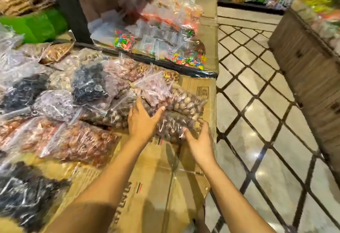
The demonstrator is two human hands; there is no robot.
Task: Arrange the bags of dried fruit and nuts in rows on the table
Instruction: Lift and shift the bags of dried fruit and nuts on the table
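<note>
A clear bag of brown nuts lies near the right edge of the cardboard-covered table. My left hand presses flat on the bag's left end, fingers spread. My right hand grips its right corner at the table's edge. Just behind lies another bag of light brown nuts, with a pinkish bag partly on top. To the left sit bags of black dried fruit, a purple-grey bag and reddish-brown bags.
A dark pile of bags fills the near left. Beyond a black table edge lie bags of coloured sweets. A dark post stands behind. Tiled floor runs along the right, with a wooden stand across the aisle.
</note>
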